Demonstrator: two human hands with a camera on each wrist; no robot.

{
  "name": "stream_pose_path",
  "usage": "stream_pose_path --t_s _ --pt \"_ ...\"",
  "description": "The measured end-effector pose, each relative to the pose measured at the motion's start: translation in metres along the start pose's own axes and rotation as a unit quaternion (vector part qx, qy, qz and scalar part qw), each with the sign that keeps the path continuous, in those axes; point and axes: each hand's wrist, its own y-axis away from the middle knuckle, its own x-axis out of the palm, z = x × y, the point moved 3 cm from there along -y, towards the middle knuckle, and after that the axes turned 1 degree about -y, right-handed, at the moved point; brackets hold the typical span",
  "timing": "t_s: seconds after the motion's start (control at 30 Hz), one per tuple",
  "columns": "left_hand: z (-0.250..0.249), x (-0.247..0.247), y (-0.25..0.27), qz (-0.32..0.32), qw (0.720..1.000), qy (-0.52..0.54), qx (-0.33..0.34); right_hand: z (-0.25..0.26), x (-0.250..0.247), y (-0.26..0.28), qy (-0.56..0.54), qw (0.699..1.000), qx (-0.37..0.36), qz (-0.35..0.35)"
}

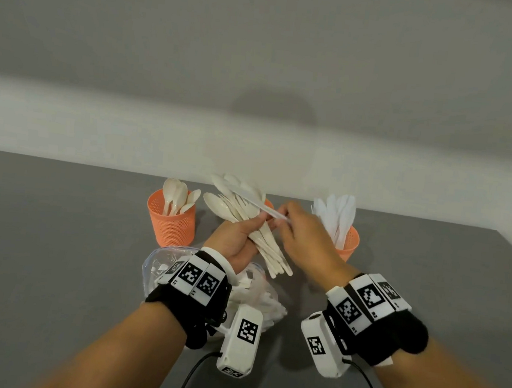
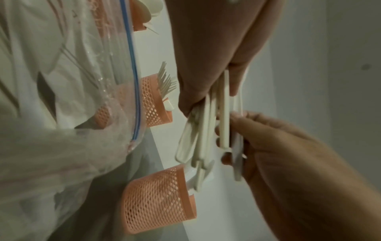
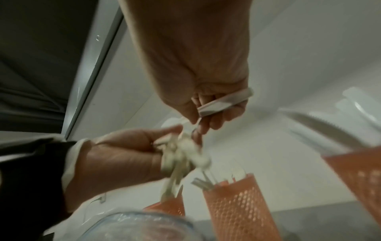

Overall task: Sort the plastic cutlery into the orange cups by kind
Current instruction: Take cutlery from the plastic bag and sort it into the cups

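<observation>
Meanwhile right hand (image 1: pixel 303 229) pinches one knife (image 1: pixel 255 201).

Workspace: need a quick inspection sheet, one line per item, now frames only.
Surface: grey table, matte.
Job's things: three orange cups; left cup holds spoons, right cup holds white knives, middle cup holds forks.
Clutter: clear zip bag with more cutlery, under the left wrist.
Grippers: left hand grips a bundle of cutlery; right hand pinches one white piece at the bundle.
Cables: black leads from both wrist cameras.
Surroundings: plain light wall.
</observation>
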Motion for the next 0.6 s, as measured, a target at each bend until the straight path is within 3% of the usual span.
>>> stream_pose_path --t_s 0.1,0.27,0.43,0.5,0.6 --pt "-0.002 -0.005 0.0 -0.024 0.999 -0.001 0.024 -0.017 -0.021 -0.002 -0.005 0.997 0.021 -0.07" --pt "-0.003 -0.003 0.003 -0.004 0.999 -0.022 0.036 -0.072 -0.04 -0.016 -0.154 0.962 0.1 -0.202" --pt "-0.004 -0.005 0.0 0.058 0.998 -0.033 -0.008 -0.108 -0.025 -0.017 -0.211 0.945 0.197 -0.156" --pt "-0.006 -0.006 0.001 0.069 0.997 -0.03 -0.005 -0.105 -0.025 -0.016 -0.182 0.951 0.175 -0.179" --pt "-0.01 -0.004 0.005 0.043 0.998 -0.034 0.015 -0.07 -0.032 -0.015 -0.122 0.957 0.062 -0.255"
